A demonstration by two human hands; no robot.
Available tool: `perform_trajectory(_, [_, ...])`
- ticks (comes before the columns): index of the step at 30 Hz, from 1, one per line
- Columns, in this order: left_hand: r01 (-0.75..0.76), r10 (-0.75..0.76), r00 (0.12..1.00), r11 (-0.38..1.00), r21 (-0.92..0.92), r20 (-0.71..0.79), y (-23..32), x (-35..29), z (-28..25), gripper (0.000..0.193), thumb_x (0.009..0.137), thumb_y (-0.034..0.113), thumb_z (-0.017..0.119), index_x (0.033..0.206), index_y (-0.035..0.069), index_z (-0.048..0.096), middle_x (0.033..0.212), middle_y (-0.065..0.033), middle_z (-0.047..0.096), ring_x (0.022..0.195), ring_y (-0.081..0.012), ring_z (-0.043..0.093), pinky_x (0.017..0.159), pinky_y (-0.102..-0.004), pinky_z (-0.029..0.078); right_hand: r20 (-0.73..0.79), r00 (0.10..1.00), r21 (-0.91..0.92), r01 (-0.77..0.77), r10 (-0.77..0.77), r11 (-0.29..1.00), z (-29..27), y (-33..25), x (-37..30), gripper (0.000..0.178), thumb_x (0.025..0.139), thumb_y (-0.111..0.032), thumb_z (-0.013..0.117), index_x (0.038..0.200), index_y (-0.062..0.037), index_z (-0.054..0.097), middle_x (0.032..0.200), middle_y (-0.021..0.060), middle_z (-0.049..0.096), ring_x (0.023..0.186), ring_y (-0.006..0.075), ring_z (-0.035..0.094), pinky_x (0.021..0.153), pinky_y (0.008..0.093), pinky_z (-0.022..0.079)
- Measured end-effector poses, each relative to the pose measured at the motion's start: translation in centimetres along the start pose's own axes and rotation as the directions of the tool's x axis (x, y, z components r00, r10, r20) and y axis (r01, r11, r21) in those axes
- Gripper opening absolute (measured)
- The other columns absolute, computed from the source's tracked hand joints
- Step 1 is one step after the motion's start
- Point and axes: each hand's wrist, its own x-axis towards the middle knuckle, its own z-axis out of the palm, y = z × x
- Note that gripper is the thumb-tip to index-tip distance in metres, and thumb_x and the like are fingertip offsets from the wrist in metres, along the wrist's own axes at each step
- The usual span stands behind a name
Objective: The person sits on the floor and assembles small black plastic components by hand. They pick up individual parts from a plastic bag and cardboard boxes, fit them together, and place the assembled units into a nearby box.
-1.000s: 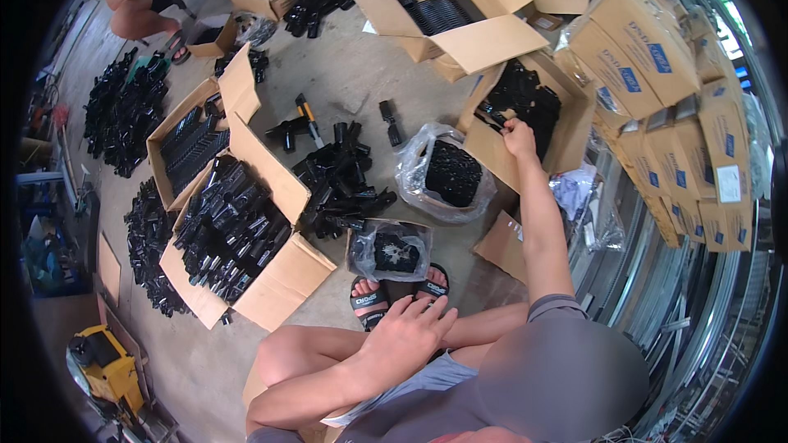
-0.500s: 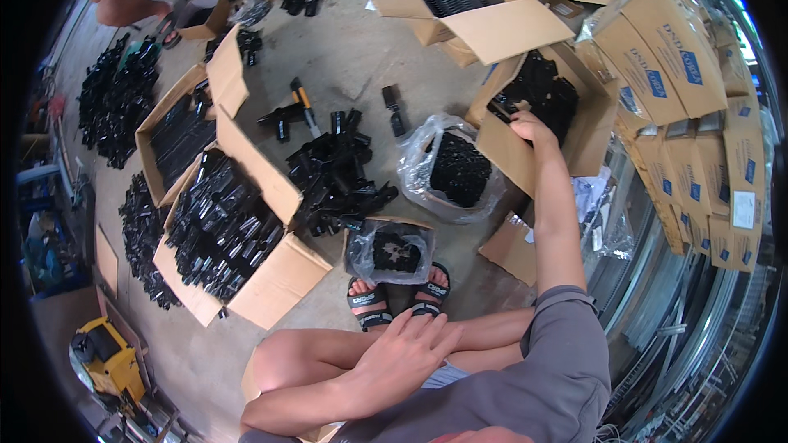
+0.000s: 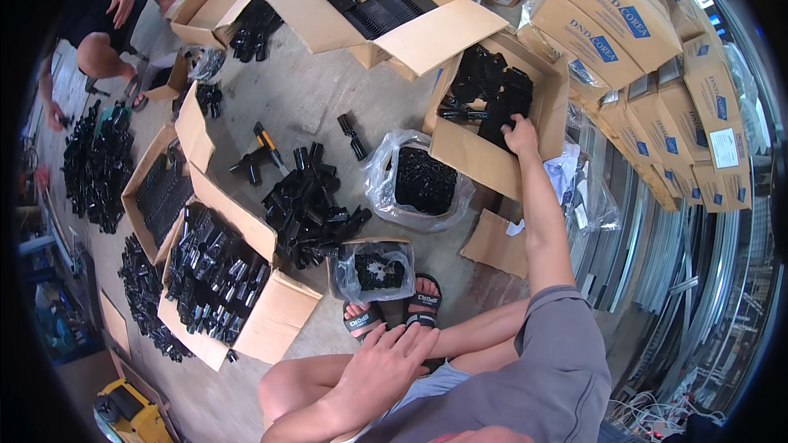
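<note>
My right arm stretches forward to an open cardboard box [image 3: 472, 160] holding glossy black parts [image 3: 484, 74]. At its near side my right hand [image 3: 522, 136] is closed on a black part [image 3: 496, 126], its fingertips partly hidden. My left hand [image 3: 384, 361] hovers over my lap, empty, with fingers apart. Before my feet stands a small box [image 3: 335, 279] lined with clear plastic, with small black pieces [image 3: 382, 269] inside. A clear plastic bag [image 3: 379, 189] of small black pieces [image 3: 425, 180] stands between it and the large box.
Loose black tube-like fittings [image 3: 308, 209] lie on the floor beside a yellow-and-black tool [image 3: 269, 146]. Left, an open carton [image 3: 275, 312] overflows with black fittings. Another open carton [image 3: 443, 39] stands ahead. Stacked cartons [image 3: 607, 16] rise at right. A person [image 3: 98, 12] crouches far left.
The view has shifted, and surroundings sit differently in it. My right hand has moved toward the box's near right side; the black parts inside show more. My left hand stays over my lap.
</note>
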Motion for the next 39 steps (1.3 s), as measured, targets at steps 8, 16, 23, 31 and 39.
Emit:
perform_trajectory(8, [0.030, -0.030, 1.000, 0.998, -0.056, -0.004, 0.7, 0.2, -0.3, 0.061, 0.085, 0.021, 0.068, 0.140, 0.006, 0.047, 0.130, -0.0163, 0.058, 0.120, -0.0337, 0.056, 0.103, -0.0454, 0.042, 0.187, 0.982, -0.103, 0.025, -0.005, 0.994, -0.7, -1.8, -0.7, 0.069, 0.087, -0.043, 0.072, 0.140, -0.0056, 0.051, 0.140, 0.0240, 0.052, 0.129, 0.0384, 0.053, 0.108, 0.0452, 0.045])
perform_trajectory(16, [0.038, -0.036, 0.997, 0.999, -0.027, 0.074, -0.2, 0.8, -1.5, 0.066, 0.081, 0.027, 0.073, 0.141, 0.010, 0.049, 0.133, -0.0131, 0.057, 0.125, -0.0287, 0.054, 0.106, -0.0429, 0.042, -0.137, 0.990, 0.150, -0.022, 0.043, 0.988, -0.5, -8.4, 5.0, 0.055, 0.089, -0.040, 0.068, 0.136, -0.0153, 0.055, 0.131, 0.0202, 0.058, 0.123, 0.0373, 0.057, 0.101, 0.0481, 0.049])
perform_trajectory(23, [0.227, -0.190, 0.949, 0.965, -0.128, 0.250, -4.5, 1.0, -2.5, 0.068, 0.095, 0.040, 0.045, 0.154, 0.010, 0.033, 0.152, -0.0229, 0.039, 0.142, -0.0363, 0.038, 0.116, -0.0545, 0.028, 0.006, 0.982, 0.085, -0.186, 0.187, 0.979, 0.5, -14.4, 15.0, 0.074, 0.083, -0.060, 0.069, 0.144, -0.0241, 0.049, 0.149, 0.0215, 0.044, 0.142, 0.0388, 0.037, 0.114, 0.0515, 0.036])
perform_trajectory(31, [0.337, -0.274, 0.910, 0.926, -0.172, 0.310, -8.0, 1.6, -2.5, 0.069, 0.094, 0.039, 0.047, 0.156, 0.014, 0.030, 0.153, -0.0193, 0.039, 0.140, -0.0372, 0.041, 0.116, -0.0556, 0.029, -0.345, 0.922, 0.190, -0.115, 0.176, 0.975, 7.7, -13.5, 21.2, 0.061, 0.087, -0.048, 0.062, 0.132, -0.0072, 0.061, 0.141, 0.0272, 0.049, 0.129, 0.0458, 0.047, 0.104, 0.0553, 0.042])
perform_trajectory(39, [0.319, -0.292, 0.939, 0.936, -0.147, 0.183, -7.0, 1.4, -4.5, 0.067, 0.093, 0.037, 0.053, 0.153, 0.014, 0.035, 0.147, -0.0186, 0.048, 0.136, -0.0346, 0.047, 0.113, -0.0520, 0.034, -0.319, 0.931, 0.434, -0.024, 0.179, 0.901, 1.1, -7.8, 18.3, 0.056, 0.089, -0.045, 0.063, 0.112, 0.0064, 0.069, 0.107, 0.0266, 0.070, 0.101, 0.0376, 0.068, 0.091, 0.0411, 0.054])
